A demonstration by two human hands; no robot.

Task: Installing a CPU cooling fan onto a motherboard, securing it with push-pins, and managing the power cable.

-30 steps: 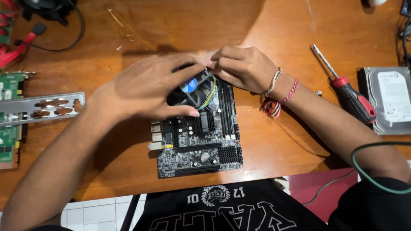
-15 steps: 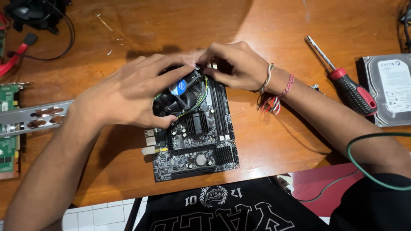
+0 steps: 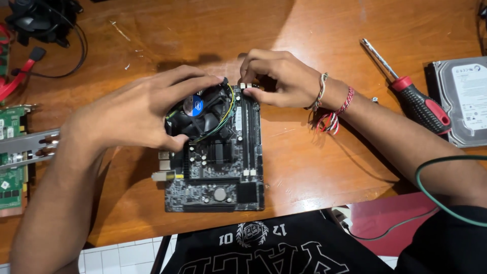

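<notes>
The motherboard [image 3: 215, 167] lies flat on the wooden bench [image 3: 314, 167], near the middle of its near edge, with its round black cooler fan [image 3: 203, 114] on the far left part of the board. At the far left of the bench sit green expansion cards [image 3: 11, 152] with a metal bracket [image 3: 25, 144], and beyond them a black fan with cables [image 3: 35, 20] and a red cable [image 3: 18, 76]. The left hand [image 3: 137, 111] rests spread over the left side of the cooler fan, fingers curled on its rim, not clenched. The right hand [image 3: 276, 76] pinches the far end of the memory slots [image 3: 249, 132] with fingertips and thumb. Threads circle that wrist. Further right lie a red-and-black screwdriver [image 3: 411, 96] and, at the right edge, a hard drive [image 3: 464, 99].
</notes>
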